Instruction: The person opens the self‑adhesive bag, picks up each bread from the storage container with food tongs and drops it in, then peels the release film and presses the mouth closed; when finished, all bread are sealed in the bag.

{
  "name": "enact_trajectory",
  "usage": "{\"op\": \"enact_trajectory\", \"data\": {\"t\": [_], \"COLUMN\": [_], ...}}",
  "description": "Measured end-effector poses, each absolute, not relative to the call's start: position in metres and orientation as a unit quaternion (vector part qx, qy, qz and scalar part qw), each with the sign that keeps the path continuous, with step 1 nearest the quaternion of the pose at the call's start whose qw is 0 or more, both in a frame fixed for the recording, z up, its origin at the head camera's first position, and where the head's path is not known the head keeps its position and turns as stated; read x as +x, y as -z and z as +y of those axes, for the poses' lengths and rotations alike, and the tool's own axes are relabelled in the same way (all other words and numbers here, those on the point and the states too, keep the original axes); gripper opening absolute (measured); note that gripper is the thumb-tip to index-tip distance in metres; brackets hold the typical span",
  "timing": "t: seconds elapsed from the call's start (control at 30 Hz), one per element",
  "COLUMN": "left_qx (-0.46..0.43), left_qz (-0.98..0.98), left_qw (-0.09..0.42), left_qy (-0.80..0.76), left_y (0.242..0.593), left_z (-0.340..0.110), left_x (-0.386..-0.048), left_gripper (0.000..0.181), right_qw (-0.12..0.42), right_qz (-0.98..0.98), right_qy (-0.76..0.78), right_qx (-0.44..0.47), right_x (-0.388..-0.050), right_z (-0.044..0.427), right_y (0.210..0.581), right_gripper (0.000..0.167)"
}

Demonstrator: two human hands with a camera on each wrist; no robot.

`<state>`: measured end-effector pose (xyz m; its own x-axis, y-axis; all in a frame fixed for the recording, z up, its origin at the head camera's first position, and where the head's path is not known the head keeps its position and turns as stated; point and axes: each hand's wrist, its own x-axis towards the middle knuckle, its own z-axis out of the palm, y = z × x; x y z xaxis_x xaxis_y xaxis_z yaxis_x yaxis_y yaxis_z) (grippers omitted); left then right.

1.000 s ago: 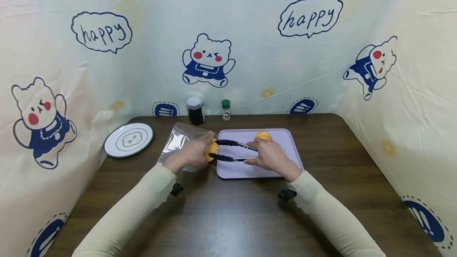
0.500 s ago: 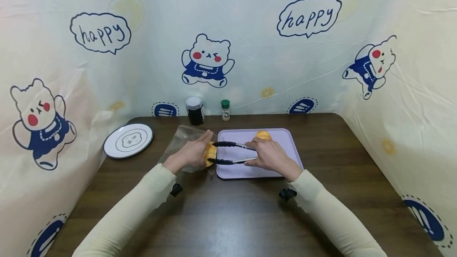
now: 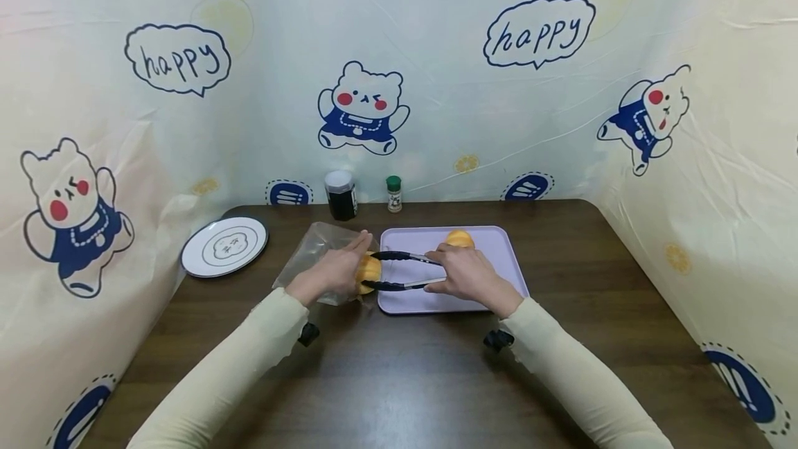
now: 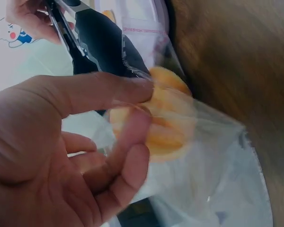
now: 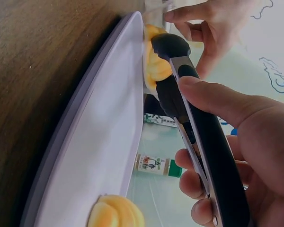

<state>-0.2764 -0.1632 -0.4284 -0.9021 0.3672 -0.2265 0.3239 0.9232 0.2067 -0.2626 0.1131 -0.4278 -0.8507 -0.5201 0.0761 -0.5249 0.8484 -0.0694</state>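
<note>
Nearest of all, two pale sleeves [image 3: 212, 373] are stretched forward over the brown worktop [image 3: 399, 386], and a small black device [image 3: 499, 340] is seen at each wrist.

Now the hands! Black-and-silver tongs [image 5: 222, 161] are held in the right hand [image 3: 464, 272], that grip wrapped round them, the thumb laid along one handle and the fingers bent beneath the other. Across on the left, the film of a transparent bag [image 3: 314, 244] is pinched between thumb and finger by the left hand [image 3: 337, 270], so that grip is together on the plastic.

And right between the two, here's the yellow bun [image 3: 370, 273]! It is caught between the dark tong tips, just beside the left edge of the lilac tray [image 3: 411, 303], and is partly overlaid by film; how deep in the bag it is lodged cannot be told. On the tray, under the reach of the tongs, a second bun [image 3: 460, 238] is set near the far edge, just beyond the right hand.

Out to the left, a dark-rimmed white plate [image 3: 199, 249] is placed near the worktop's edge. At the back, a pale-lidded dark jar [image 3: 341, 201] and a green-capped bottle [image 3: 394, 195] are stood upright, backed by a cloth [image 3: 436, 102] printed with bears and "happy" bubbles.
</note>
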Motion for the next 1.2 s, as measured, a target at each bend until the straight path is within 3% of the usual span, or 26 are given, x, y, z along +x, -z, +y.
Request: {"op": "enact_trajectory", "data": {"t": [0.3,0.6,0.9,1.2], "left_qx": [0.143,0.21,0.199,0.185], "left_qz": [0.97,0.966,0.969,0.97], "left_qw": [0.167,0.116,0.116,0.097], "left_qy": [-0.101,-0.097,-0.093,-0.125], "left_y": [0.4263,0.4263,0.4222,0.4209], "left_z": [-0.1634,-0.1617,-0.1612,-0.1595], "left_x": [-0.2754,-0.2741,-0.2754,-0.2779], "left_gripper": [0.113,0.114,0.12,0.118], "right_qw": [0.055,0.044,0.036,0.106], "right_qz": [-0.953,-0.962,-0.969,-0.951], "right_qy": [-0.051,-0.077,-0.098,-0.045], "right_qx": [0.295,0.257,0.223,0.286], "right_x": [-0.2618,-0.262,-0.2587,-0.258], "right_z": [0.114,0.1143,0.1105,0.1104], "right_y": [0.4297,0.4279,0.4269,0.425], "right_gripper": [0.062,0.062,0.063,0.063]}}
